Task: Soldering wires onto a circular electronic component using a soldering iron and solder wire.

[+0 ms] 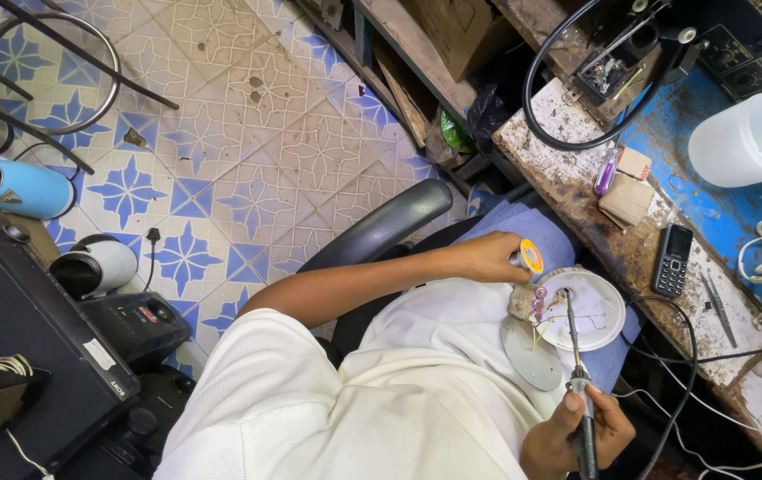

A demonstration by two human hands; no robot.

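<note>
We grip a slim black-handled soldering iron in our right hand, fingers wrapped tight round its handle, tip lowered onto the round white plastic lamp housing resting on our lap. Our left hand pinches a small yellow-and-white spool of solder wire just beside that housing, fingers closed on it. A thin grey metal disc lies against the housing. We judge the hot tip could scorch the plastic or the cloth if the unsupported housing tilts. The black cord could snag and tug the iron.

Both hands closed, gripping.
</note>
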